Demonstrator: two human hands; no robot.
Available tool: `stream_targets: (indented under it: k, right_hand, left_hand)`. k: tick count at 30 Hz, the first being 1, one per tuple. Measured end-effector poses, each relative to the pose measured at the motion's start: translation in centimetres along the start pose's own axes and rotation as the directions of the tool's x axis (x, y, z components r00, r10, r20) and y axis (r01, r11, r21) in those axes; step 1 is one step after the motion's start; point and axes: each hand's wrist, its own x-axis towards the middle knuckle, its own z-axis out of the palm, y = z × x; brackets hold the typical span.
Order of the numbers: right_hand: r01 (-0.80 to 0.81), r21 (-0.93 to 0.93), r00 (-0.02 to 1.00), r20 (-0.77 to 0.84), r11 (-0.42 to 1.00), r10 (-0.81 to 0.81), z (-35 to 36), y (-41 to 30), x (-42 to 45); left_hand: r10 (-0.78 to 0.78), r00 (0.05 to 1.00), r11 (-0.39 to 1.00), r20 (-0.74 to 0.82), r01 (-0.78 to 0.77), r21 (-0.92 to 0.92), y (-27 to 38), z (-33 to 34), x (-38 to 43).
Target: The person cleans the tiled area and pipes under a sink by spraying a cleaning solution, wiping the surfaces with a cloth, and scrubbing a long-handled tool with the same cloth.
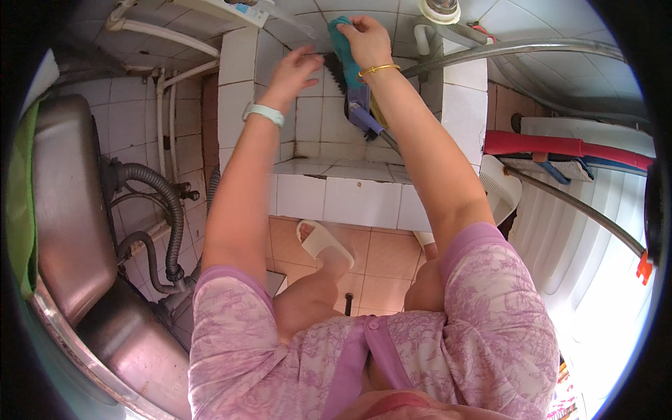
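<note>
My right hand [369, 44], with a gold bangle at the wrist, pinches the top of a teal cloth [344, 52]. The cloth hangs in front of a purple mop or brush head [359, 107] with dark bristles [333, 71]; whether it is fixed to that head I cannot tell. The head's metal pole [389, 140] runs down under my right forearm. My left hand [295, 73], slightly blurred, is left of the bristles, fingers apart and holding nothing visible. Both hands are over a white-tiled basin [362, 197]. A clear stream of water [294, 21] seems to fall near my left fingers.
Left stands a stainless steel sink [73, 210], seen from outside, with grey corrugated drain hoses [173, 220]. A metal pole [504, 50] crosses the upper right. Right, a red-handled tool [535, 143] and a white dustpan-like piece [499, 189] lean by a white ribbed panel [567, 220].
</note>
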Motion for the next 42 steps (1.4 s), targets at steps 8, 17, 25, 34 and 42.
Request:
stream_targets:
  k: [8,17,25,34,42]
  right_hand:
    - [-0.386,0.502,0.917,0.299,0.774,0.263,-0.2,-1.2,0.2]
    - [-0.394,0.550,0.916,0.167,0.736,0.366,0.1,-0.5,-0.1]
    - [-0.321,0.466,0.939,0.044,0.824,0.341,-1.0,-0.2,1.2]
    - [-0.008,-0.243,0.981,0.186,0.970,0.054,0.1,1.8,-1.0]
    - [0.039,-0.286,0.967,0.251,0.957,0.035,1.2,1.1,-1.7]
  left_hand:
    - [0.301,0.949,0.835,-0.088,-0.218,0.505,-3.4,1.0,1.9]
    - [0.147,0.971,0.862,-0.190,-0.031,0.507,-2.2,0.1,0.0]
    - [0.110,0.967,0.988,-0.228,-0.082,0.130,1.0,-1.7,0.2]
    - [0.110,0.959,0.993,-0.262,-0.115,-0.002,1.5,-0.5,1.9]
    - [0.033,0.965,0.984,-0.260,-0.077,-0.161,2.7,-0.9,0.9]
